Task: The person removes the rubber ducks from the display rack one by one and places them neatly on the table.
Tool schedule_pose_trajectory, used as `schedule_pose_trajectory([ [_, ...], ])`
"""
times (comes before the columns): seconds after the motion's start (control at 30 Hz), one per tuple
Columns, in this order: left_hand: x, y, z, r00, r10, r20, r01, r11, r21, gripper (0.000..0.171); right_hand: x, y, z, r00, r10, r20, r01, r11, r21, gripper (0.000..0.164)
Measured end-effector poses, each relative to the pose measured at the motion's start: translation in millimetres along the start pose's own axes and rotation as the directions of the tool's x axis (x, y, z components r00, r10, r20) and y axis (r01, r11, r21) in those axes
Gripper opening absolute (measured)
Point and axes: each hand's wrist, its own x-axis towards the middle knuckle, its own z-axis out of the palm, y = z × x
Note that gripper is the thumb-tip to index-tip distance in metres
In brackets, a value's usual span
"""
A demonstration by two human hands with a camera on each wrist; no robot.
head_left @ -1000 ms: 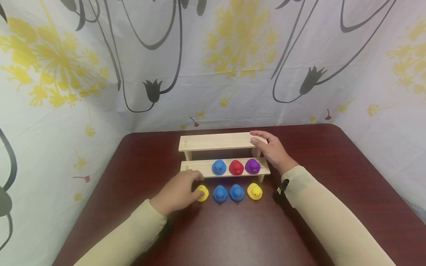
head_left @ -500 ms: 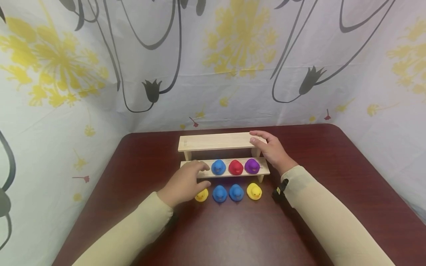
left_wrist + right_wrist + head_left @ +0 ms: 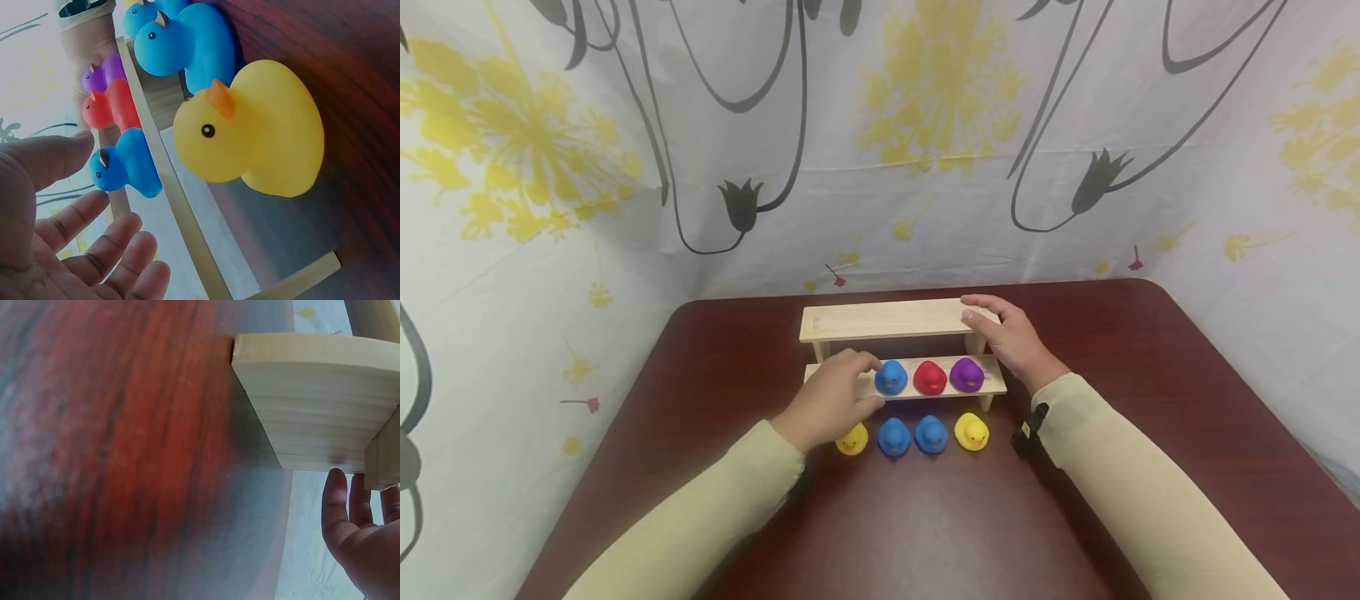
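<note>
My left hand [image 3: 829,402] is at the left of the lower step, thumb and fingers spread apart beside a blue rubber duck [image 3: 891,378]. In the left wrist view, a gap shows between the fingertips and that blue duck [image 3: 128,164]. A red duck [image 3: 930,378] and a purple duck [image 3: 967,375] sit to its right on the same step. My right hand [image 3: 1017,340] grips the right end of the two-step wooden shelf [image 3: 887,320] at its upper board. The right wrist view shows its fingers [image 3: 335,500] against the wooden end; its thumb is hidden there.
On the dark red table [image 3: 895,533], a row of ducks stands before the shelf: a yellow duck [image 3: 852,440] under my left hand, two blue ducks [image 3: 894,437], and another yellow duck [image 3: 972,432]. A patterned cloth [image 3: 880,208] hangs behind the table.
My left hand has left the front yellow duck and moved up and right to the blue duck on the lower step. My right hand stays on the shelf end.
</note>
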Motion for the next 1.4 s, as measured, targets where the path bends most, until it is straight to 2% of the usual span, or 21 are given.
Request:
schedule_pose_trajectory([
  [0.13, 5.2, 2.5, 0.2, 1.000, -0.018, 0.003, 0.018, 1.000, -0.006, 0.043, 1, 2, -1, 1.000, -0.004, -0.003, 0.004, 1.000, 0.001, 0.049],
  [0.33, 14.4, 1.2, 1.1, 0.999, 0.037, -0.006, -0.037, 0.999, 0.026, 0.042, 1, 2, 0, 1.000, -0.005, -0.002, 0.005, 1.000, -0.002, 0.049],
  [0.43, 16.6, 0.8, 1.8, 0.999, 0.039, 0.008, -0.040, 0.999, 0.017, 0.041, 1, 3, 0, 1.000, -0.005, -0.001, 0.005, 1.000, -0.004, 0.049],
  [0.63, 17.8, 1.3, 4.1, 0.999, 0.019, 0.035, -0.019, 1.000, -0.001, 0.042, 1, 3, 1, 1.000, -0.010, -0.001, 0.010, 1.000, -0.020, 0.050],
  [1.03, 19.1, 2.2, 4.1, 0.999, 0.044, 0.013, -0.044, 0.998, 0.042, 0.037, 1, 4, 1, 1.000, -0.021, -0.011, 0.021, 1.000, 0.000, 0.048],
  [1.4, 13.7, 4.4, -1.5, 0.999, 0.039, 0.006, -0.039, 0.999, 0.012, 0.036, 1, 4, 0, 1.000, -0.016, -0.015, 0.016, 1.000, -0.001, 0.048],
])
